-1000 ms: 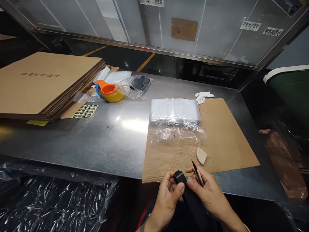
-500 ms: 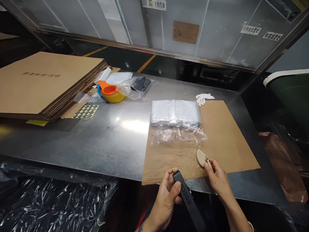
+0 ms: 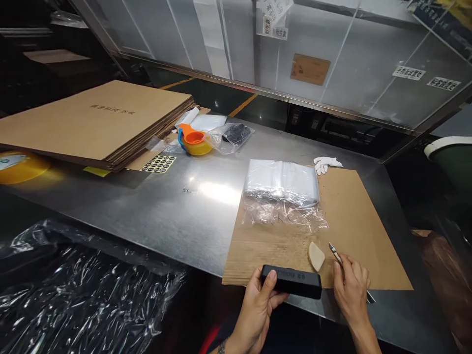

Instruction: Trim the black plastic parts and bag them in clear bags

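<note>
My left hand (image 3: 258, 302) grips one end of a long black plastic bar (image 3: 293, 281) with raised lettering. The bar lies nearly level above the front edge of the cardboard sheet (image 3: 354, 231). In my right hand (image 3: 352, 287) is a slim craft knife (image 3: 335, 251), its pointed tip angled up and left and its tail showing below the palm. Between the two hands, a beige wedge-shaped sponge (image 3: 316, 256) rests on the cardboard, apart from both. Farther back, a clear packet of plastic bags (image 3: 282, 182) lies at the cardboard's left side.
A white glove (image 3: 326, 163) lies at the cardboard's far edge. Stacked flat cardboard (image 3: 110, 123), a sheet of round stickers (image 3: 159, 163), a yellow tape roll (image 3: 199, 147) with an orange cup, and a bagged black item (image 3: 236, 133) occupy the left. Black plastic wrap (image 3: 92, 285) fills the lower left.
The bar has swung from steeply slanted to nearly level. The sponge, earlier at my right fingertips, now lies on the cardboard. My right hand has shifted right with the knife. The view has turned left.
</note>
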### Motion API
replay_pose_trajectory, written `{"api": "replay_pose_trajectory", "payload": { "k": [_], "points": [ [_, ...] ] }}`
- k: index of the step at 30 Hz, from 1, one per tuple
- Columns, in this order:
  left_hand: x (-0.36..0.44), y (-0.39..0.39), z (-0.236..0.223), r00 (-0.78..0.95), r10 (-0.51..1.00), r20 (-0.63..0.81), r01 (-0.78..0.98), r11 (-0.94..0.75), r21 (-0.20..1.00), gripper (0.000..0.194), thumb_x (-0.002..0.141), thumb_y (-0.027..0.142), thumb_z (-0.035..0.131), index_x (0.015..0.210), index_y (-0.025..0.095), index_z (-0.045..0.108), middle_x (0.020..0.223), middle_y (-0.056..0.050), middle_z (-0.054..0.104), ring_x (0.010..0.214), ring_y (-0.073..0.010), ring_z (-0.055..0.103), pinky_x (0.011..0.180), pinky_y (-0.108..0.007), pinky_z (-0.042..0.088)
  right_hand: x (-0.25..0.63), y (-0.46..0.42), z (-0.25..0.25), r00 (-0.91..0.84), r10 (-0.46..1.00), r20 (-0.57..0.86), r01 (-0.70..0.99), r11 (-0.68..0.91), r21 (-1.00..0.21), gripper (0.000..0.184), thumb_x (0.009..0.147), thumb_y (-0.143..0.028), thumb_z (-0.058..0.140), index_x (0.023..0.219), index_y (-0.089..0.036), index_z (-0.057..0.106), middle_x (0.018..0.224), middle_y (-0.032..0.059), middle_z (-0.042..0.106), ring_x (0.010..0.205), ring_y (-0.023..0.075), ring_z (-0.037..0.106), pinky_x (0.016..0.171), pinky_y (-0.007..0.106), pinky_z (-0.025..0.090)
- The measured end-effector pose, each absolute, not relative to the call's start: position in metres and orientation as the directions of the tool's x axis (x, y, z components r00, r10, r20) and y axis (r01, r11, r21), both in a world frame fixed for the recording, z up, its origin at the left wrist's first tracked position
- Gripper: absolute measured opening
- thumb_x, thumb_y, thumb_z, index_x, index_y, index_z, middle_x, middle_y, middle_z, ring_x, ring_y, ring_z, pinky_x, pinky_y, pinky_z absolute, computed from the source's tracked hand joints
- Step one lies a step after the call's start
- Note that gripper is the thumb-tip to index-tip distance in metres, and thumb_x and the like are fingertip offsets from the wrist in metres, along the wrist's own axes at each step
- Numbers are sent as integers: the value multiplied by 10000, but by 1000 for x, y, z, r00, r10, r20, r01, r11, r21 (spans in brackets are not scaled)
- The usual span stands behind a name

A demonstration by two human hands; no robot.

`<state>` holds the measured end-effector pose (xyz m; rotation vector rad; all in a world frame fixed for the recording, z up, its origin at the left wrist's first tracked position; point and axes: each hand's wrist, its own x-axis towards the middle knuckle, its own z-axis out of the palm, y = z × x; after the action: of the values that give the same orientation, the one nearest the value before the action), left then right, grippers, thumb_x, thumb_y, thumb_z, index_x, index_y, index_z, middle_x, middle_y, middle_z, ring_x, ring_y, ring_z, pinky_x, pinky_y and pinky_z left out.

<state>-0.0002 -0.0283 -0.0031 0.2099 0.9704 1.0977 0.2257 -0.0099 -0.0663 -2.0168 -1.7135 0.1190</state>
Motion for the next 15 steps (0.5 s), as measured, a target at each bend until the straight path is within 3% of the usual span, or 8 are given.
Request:
{"api": "replay_pose_trajectory", "payload": {
  "k": [4,7,10,15],
  "points": [
    [3,-27,-5,74,825,-561,-702,443,558,314,804,368,594,1017,160,494,1112,-116,587,1053,-264,549,870,-412,452,206,-22,-50,-69,985,157,667,163,-727,365,914,-361,399,1244,-220,470,1155,81,577,1022,215,564,822,314,490],
    [4,-28,-7,82,823,-562,-699,449,556,317,803,376,593,1003,153,493,1114,-129,584,1080,-275,531,897,-429,433,190,-23,-42,-150,979,136,591,199,-782,360,902,-342,457,1246,-240,479,1207,58,571,1085,194,552,814,236,500],
    [3,-31,-8,83,829,-553,-686,450,572,336,801,400,586,1006,150,494,1105,-132,584,1076,-275,529,901,-435,426,181,-16,-40,-121,983,137,558,182,-810,299,901,-303,472,1186,-240,541,1181,43,598,1107,178,545,858,215,482],
    [-1,-35,-12,68,873,-483,-596,424,682,328,784,433,592,961,166,520,1018,-89,593,995,-239,533,830,-380,444,182,-5,-40,-66,995,69,502,93,-860,308,888,-360,479,1122,-202,602,1136,72,631,1064,204,578,892,279,479]
  ]
}}
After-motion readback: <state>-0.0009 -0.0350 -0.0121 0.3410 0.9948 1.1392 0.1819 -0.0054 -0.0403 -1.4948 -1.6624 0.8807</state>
